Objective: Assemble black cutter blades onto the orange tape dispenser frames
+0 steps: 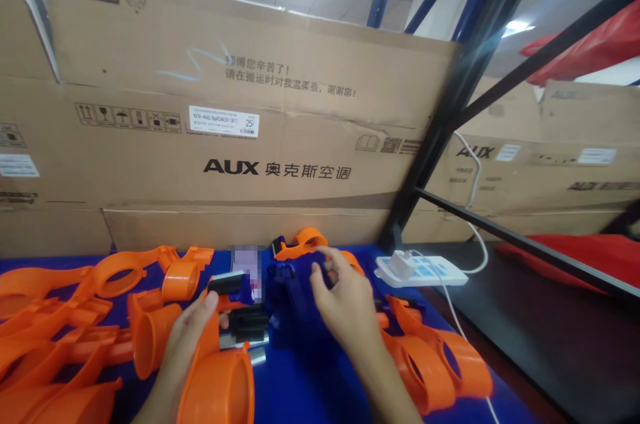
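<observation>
My left hand [193, 321] is closed around an orange tape dispenser [220, 381]. Its round hub points toward me, and a black toothed head [227, 283] with a dark blue piece sits at its upper end. My right hand [345, 291] is over a heap of dark blue plastic parts [290, 297], thumb and forefinger apart. No item shows between those fingers, though some fingertips are partly hidden. Between the hands lie black strips [249, 323] and a small metal piece [258, 356] on the blue table surface [310, 387].
Several orange dispenser bodies [120, 274] crowd the left, and more orange dispensers [430, 364] lie at right. A white power strip [423, 271] with a plugged-in charger sits at the right edge. Behind stand a large AUX carton [280, 144] and a dark metal rack post [430, 144].
</observation>
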Available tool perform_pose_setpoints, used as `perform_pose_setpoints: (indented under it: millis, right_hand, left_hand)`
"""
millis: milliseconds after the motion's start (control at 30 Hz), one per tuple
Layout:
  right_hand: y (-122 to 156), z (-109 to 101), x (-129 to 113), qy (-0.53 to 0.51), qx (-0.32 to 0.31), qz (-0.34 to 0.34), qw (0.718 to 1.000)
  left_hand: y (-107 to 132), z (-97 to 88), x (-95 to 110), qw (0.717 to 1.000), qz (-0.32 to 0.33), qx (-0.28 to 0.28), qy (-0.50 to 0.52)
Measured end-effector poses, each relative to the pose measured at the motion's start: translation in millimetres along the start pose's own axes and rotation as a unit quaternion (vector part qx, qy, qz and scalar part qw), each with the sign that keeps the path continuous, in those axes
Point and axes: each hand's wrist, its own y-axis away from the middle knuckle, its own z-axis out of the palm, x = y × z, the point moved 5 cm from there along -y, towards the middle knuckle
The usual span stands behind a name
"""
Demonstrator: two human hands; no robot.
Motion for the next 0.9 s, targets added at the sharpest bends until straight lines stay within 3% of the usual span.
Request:
perform_pose_setpoints:
  millis: [100, 167, 333, 567, 633, 733, 800, 900]
  right_hand:
    - [-13.8, -17.1, 23.3, 0.201, -0.043, 0.068, 0.976]
    - [-14.9, -15.3, 33.4, 0.260, -0.094, 0.086, 0.957]
    - [-12.1, -3.9, 43.4, 0.272, -0.128, 0.080, 0.951]
    - [-12.9, -5.9, 45.5, 0.255, -0.082, 0.067, 0.961]
    - [-12.6, -4.8, 36.7, 0.214, -0.056, 0.038, 0.974]
    - [-4.3, 1.9, 7.9, 0.009, -0.040, -0.075, 0.996]
    - [8.6, 9.8, -14.9, -0.146, -0.089, -0.151, 0.974]
    - [30.2, 23.5, -39.6, -0.223, -0.176, -0.206, 0.937]
  left_hand:
    - [1.3, 6.8, -4.2, 0.999, 0.013, -0.007, -0.048]
    - [5.2, 12.1, -4.7, 0.998, 0.017, -0.017, -0.061]
    - [14.9, 17.2, 0.8, 0.997, 0.034, -0.030, -0.059]
    - [12.4, 16.9, -3.1, 0.997, 0.037, -0.046, -0.056]
    - [12.1, 17.7, -4.4, 0.996, 0.040, -0.044, -0.059]
    - [14.6, 21.5, -3.7, 0.996, 0.045, -0.049, -0.059]
    - [17.4, 25.1, -2.2, 0.996, 0.049, -0.058, -0.055]
    - [21.1, 29.4, -1.9, 0.996, 0.039, -0.071, -0.030]
